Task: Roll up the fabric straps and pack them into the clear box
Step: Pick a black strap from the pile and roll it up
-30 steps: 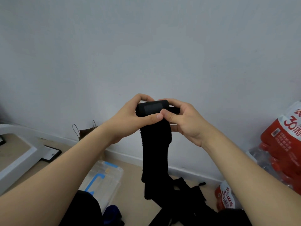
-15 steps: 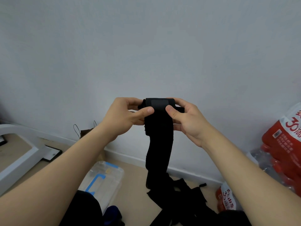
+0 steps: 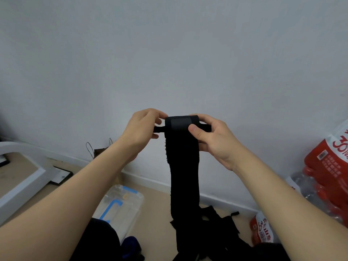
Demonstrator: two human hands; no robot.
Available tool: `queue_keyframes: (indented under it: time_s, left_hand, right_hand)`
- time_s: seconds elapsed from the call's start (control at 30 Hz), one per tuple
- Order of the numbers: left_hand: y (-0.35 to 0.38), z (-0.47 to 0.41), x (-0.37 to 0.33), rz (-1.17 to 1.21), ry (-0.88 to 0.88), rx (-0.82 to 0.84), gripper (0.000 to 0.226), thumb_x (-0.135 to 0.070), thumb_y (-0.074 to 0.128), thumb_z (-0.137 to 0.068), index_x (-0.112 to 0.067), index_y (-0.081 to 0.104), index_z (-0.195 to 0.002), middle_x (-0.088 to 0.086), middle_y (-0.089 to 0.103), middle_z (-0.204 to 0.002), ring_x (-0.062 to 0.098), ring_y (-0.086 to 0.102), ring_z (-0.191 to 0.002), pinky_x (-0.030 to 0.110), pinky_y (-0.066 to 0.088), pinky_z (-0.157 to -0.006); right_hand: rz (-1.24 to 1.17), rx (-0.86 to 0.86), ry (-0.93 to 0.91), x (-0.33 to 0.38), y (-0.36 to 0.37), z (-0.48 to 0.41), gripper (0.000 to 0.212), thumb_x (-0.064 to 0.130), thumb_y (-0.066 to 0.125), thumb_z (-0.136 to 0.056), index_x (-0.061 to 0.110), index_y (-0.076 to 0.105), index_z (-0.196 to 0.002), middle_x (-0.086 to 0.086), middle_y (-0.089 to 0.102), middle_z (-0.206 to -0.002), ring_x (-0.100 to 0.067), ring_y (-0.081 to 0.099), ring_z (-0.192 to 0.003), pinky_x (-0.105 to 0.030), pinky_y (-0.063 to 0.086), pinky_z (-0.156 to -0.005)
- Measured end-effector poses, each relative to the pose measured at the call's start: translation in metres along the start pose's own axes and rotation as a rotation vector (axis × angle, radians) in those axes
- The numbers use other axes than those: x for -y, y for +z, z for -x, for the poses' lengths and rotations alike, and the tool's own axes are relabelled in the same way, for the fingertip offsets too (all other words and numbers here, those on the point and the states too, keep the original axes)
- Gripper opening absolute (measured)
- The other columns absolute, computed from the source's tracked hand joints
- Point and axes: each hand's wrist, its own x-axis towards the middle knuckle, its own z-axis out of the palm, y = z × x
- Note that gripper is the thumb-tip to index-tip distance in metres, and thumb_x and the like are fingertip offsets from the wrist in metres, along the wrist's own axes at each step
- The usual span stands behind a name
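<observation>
Floor (image 3: 156,213), beige, bears a seemingly lidded clear box (image 3: 124,202); left hand (image 3: 140,129) and right hand (image 3: 214,142) pinch the strap (image 3: 183,166).

strap (image 3: 183,166) between hands, clear box (image 3: 122,204) on floor (image 3: 156,213) lower left

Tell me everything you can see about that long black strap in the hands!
The black strap is a wide band of soft-looking dark fabric. Its top is wound into a small roll with a smoother greyish patch in front. The left hand and right hand pinch the roll at its ends, holding it up before the wall. The rest hangs straight down, one edge fuzzy, to a heap of black fabric on the floor.
</observation>
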Motion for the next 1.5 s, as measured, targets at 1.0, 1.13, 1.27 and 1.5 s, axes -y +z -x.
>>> queue_keyframes:
  time_s: [1.0,1.13,1.27,1.5]
  left_hand:
    - [0.003,0.014,0.001,0.178,0.085,0.393,0.042,-0.02,0.078,-0.098,-0.021,0.063,-0.137,0.009,0.07,-0.133,0.023,0.075,-0.116,0.043,0.065,-0.091]
    - [0.006,0.014,0.004,0.108,0.162,0.403,0.051,-0.004,0.08,-0.094,-0.03,0.064,-0.135,0.002,0.068,-0.13,0.021,0.074,-0.113,0.036,0.065,-0.082]
    - [0.01,0.015,0.005,0.022,0.233,0.399,0.061,0.006,0.079,-0.089,-0.035,0.064,-0.132,0.0,0.071,-0.125,0.023,0.071,-0.113,0.035,0.064,-0.091]
    - [0.013,0.015,0.004,0.114,0.13,0.455,0.051,-0.008,0.077,-0.097,-0.034,0.055,-0.135,0.006,0.071,-0.124,0.019,0.075,-0.105,0.034,0.063,-0.089]
  right_hand:
    - [-0.061,-0.046,-0.027,-0.001,0.005,0.0,0.056,0.027,0.091,-0.08,0.018,0.073,-0.132,-0.021,0.071,-0.13,-0.032,0.073,-0.122,-0.047,0.061,-0.102]
    - [-0.024,0.038,0.082,-0.003,0.004,-0.002,0.045,0.045,0.071,-0.102,0.012,0.072,-0.132,-0.013,0.076,-0.128,-0.032,0.077,-0.114,-0.05,0.061,-0.104]
    - [0.024,0.048,0.183,-0.003,0.005,0.0,0.048,0.057,0.066,-0.102,0.019,0.069,-0.132,-0.013,0.074,-0.129,-0.037,0.08,-0.104,-0.051,0.064,-0.096]
    - [0.13,-0.034,-0.015,-0.002,0.008,0.0,0.025,0.036,0.076,-0.102,0.025,0.074,-0.124,-0.011,0.08,-0.114,-0.03,0.08,-0.104,-0.054,0.066,-0.09]
